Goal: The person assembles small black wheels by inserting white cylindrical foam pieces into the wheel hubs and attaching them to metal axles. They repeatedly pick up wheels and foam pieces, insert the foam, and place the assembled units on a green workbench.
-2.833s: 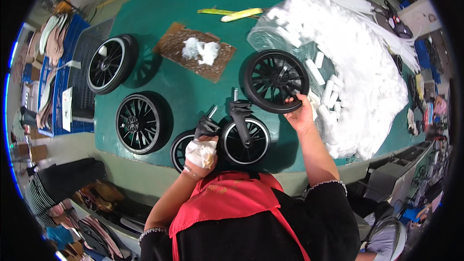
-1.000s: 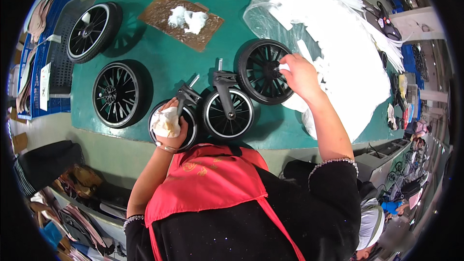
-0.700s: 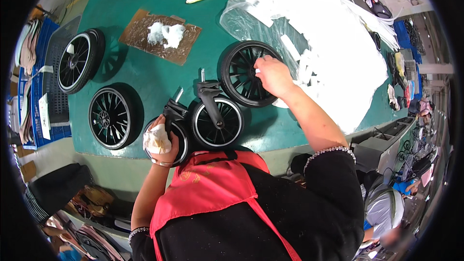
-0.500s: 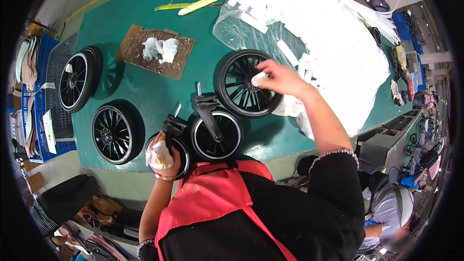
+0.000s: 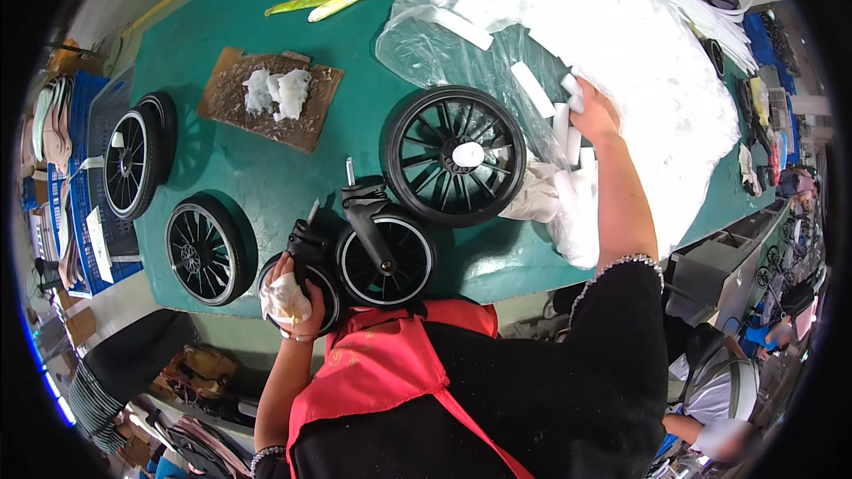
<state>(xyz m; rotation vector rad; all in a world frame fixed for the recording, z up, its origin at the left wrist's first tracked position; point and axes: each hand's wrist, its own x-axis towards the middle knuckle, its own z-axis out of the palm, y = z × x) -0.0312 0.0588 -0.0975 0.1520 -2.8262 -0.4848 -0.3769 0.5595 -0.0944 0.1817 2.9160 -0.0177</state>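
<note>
Open tabletop (image 5: 351,127) — wheel (image 5: 445,159) right, forks (image 5: 365,207) below

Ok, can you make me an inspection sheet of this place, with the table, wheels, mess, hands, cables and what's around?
Surface: green table, with things spread over it.
Job's things: big black wheel with a white roll at its middle; two small forked wheels near the apron.
Clutter: brown cardboard holding white fluff; clear bag and loose rolls.
Hands: left hand on one small forked wheel; right hand at the loose rolls, grip unclear.
Cables: nothing seen for certain.
Surroundings: blue crates left; another person lower right.
</note>
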